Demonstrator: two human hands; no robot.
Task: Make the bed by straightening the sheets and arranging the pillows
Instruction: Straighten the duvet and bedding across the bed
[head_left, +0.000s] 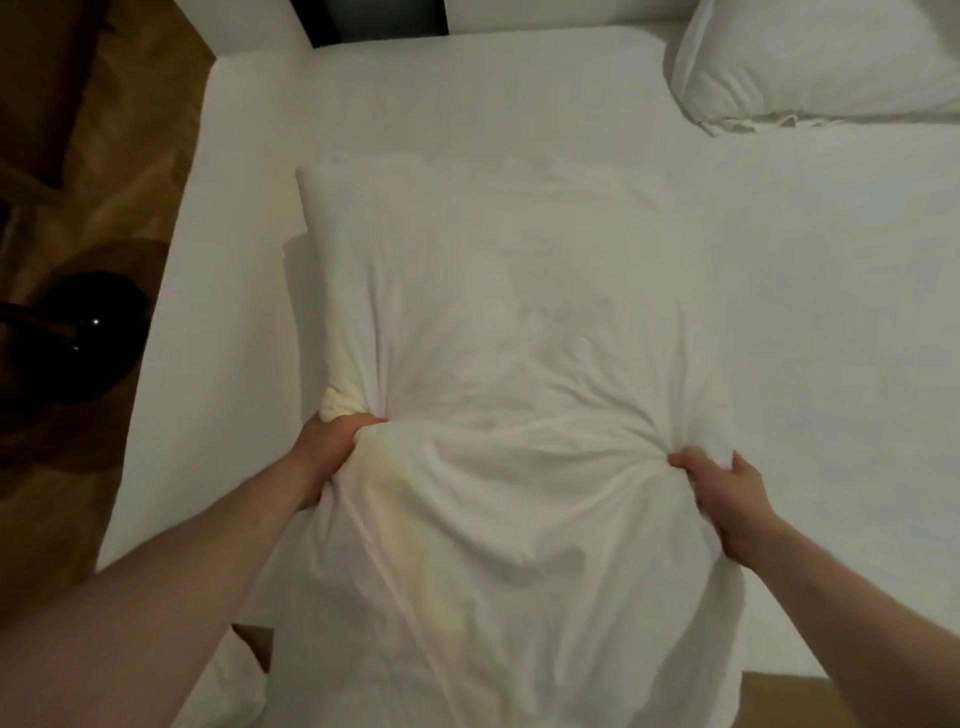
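A large white pillow (498, 332) in a wrinkled case stretches away from me over the bed's white sheet (805, 312). My left hand (327, 447) grips a bunch of its fabric on the left side. My right hand (722, 493) grips the fabric on the right side, so the case gathers into folds between both hands. The pillow's near end hangs toward me, past the mattress edge. A second white pillow (810, 62) lies at the far right of the bed.
Wooden floor (119, 130) runs along the bed's left side, with a dark round object (78, 338) on it. A dark panel (374, 15) stands beyond the far mattress edge. More white bedding (228, 691) shows at the bottom left.
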